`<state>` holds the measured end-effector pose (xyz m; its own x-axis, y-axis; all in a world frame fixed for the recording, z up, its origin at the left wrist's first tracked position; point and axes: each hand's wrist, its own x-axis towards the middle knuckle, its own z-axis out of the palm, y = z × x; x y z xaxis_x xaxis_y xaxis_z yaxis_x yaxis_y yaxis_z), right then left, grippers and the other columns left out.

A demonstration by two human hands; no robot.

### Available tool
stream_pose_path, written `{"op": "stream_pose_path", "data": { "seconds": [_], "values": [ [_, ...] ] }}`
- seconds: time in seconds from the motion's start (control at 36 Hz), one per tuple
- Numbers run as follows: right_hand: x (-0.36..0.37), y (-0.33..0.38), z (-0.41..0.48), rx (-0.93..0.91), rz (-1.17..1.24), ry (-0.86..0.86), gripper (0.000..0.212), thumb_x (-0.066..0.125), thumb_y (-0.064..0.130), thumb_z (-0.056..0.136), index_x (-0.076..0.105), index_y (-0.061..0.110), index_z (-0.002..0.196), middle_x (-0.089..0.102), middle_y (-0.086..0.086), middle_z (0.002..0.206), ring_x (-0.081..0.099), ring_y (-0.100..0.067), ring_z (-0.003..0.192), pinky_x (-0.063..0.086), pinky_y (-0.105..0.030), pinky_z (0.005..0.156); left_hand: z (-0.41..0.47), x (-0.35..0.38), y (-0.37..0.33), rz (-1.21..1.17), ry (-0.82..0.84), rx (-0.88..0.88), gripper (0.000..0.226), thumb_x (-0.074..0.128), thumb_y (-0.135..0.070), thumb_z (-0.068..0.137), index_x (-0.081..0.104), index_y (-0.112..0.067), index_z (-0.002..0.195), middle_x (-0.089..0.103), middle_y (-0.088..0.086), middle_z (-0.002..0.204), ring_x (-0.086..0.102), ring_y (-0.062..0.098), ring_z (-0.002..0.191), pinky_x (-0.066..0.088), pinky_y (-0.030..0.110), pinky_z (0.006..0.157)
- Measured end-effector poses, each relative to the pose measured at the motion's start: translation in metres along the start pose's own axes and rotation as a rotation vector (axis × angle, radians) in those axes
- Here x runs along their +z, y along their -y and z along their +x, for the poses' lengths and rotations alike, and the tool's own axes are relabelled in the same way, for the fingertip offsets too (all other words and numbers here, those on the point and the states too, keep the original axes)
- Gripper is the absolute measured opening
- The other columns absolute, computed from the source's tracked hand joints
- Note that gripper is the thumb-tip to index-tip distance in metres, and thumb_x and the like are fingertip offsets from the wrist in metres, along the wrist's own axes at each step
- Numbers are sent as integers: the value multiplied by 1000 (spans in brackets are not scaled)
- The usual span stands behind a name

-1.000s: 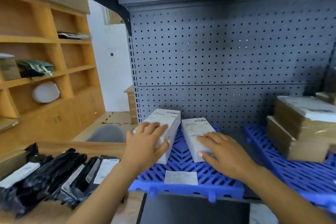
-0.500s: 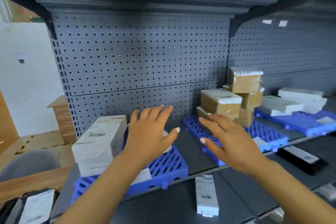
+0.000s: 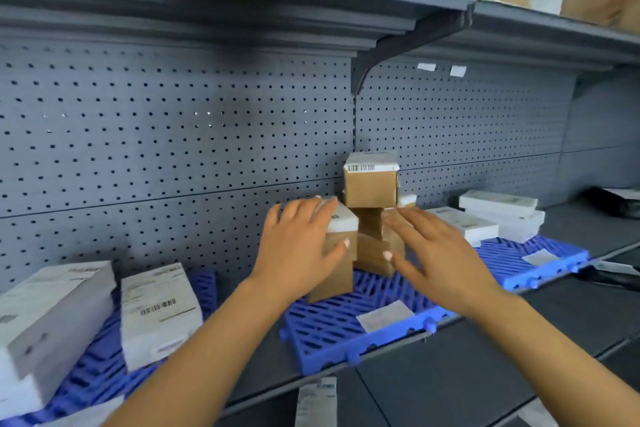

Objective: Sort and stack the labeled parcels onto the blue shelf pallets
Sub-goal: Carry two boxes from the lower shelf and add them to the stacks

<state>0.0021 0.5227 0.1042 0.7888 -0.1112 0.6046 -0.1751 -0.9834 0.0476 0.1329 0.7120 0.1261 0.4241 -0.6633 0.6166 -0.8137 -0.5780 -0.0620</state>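
Left hand [image 3: 298, 253] (spread, gripping nothing) sat nearest, against upright parcel stack [image 3: 334, 274], I logged; right hand [image 3: 440, 260], likewise spread, flanked it.

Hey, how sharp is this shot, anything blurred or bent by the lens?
Head view: the white boxes at lower left smear with motion blur; the brown box stack in the middle is sharper, barcode stripes visible; the pegboard hole rows curve from the wide lens; light soft, no glare.

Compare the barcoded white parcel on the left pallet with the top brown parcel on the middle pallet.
The white parcel is all white; the brown parcel is bare cardboard under a white label. The white parcel lies on its pallet; the brown parcel tops a stack. Both carry barcodes.
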Motion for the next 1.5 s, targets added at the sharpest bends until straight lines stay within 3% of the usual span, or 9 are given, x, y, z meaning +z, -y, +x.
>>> {"op": "stream_pose_path", "data": {
  "seconds": [0.17, 0.33, 0.47, 0.61, 0.92, 1.06, 1.19, 1.36, 1.5],
  "values": [
    [10, -48, 24, -73, -37, 30, 60, 32, 51, 89, 48, 21, 138, 49, -9, 141, 49, -34, 126, 45, -49, 96, 39, 21, -38, 48, 40, -83, 68, 34, -59, 94, 14, -28, 152, 21, -4, 157, 17, 16, 143, 8, 46, 117],
    [18, -75, 46, -120, -11, 80, 65, 23, 55, 89, 37, 26, 145, 36, -5, 151, 41, -31, 133, 39, -48, 101, 64, 36, -60, 110, 40, -197, 72, 34, -61, 92, 15, -27, 152, 22, -5, 157, 17, 17, 143, -4, 53, 115],
    [26, -94, 57, -147, -15, 86, 69, 12, 59, 88, 19, 33, 151, 16, -1, 159, 21, -25, 143, 26, -44, 110, 76, 47, -73, 149, 58, -227, 73, 32, -63, 91, 12, -28, 152, 19, -8, 158, 13, 16, 144, -9, 54, 114],
    [32, -108, 65, -134, 15, 110, 61, 30, 53, 98, 8, 34, 152, 4, -1, 160, 8, -23, 146, 18, -42, 114, 87, 52, -80, 170, 60, -240, 72, 34, -62, 92, 13, -29, 152, 20, -8, 158, 14, 17, 144, -11, 55, 113],
    [40, -132, 71, -83, 22, 148, 63, 29, 55, 97, 5, 35, 152, 8, -4, 160, 10, -23, 146, 17, -42, 114, 101, 66, -95, 182, 65, -198, 70, 38, -58, 92, 17, -28, 151, 22, -8, 157, 14, 15, 144, -11, 54, 113],
    [34, -134, 54, -93, 57, 106, 69, 18, 61, 89, 22, 30, 150, 27, -7, 155, 26, -28, 141, 27, -44, 110, 89, 67, -97, 128, 19, -144, 66, 41, -56, 91, 25, -29, 149, 30, -6, 153, 19, 15, 142, -1, 53, 116],
    [27, -133, 16, -73, 74, 95, 69, 20, 61, 89, 30, 27, 148, 36, -7, 151, 32, -29, 138, 31, -45, 109, 62, 63, -105, 79, -94, -27, 61, 43, -51, 84, 51, -19, 135, 57, 1, 131, 48, 22, 123, 38, 43, 102],
    [13, -118, -50, -49, 76, 79, 63, 31, 55, 92, 39, 22, 145, 47, -11, 142, 44, -32, 130, 42, -50, 102, 9, 61, -116, -40, -83, 74, 58, 43, -49, 85, 54, -17, 132, 58, 3, 128, 51, 24, 116, 45, 41, 94],
    [6, -95, -107, -17, 61, 133, 61, 33, 53, 93, 36, 24, 146, 44, -10, 145, 40, -32, 134, 38, -49, 104, -43, 61, -121, -96, -52, 146, 58, 44, -47, 87, 53, -15, 134, 57, 4, 130, 53, 26, 116, 46, 42, 94]
  ]
}}
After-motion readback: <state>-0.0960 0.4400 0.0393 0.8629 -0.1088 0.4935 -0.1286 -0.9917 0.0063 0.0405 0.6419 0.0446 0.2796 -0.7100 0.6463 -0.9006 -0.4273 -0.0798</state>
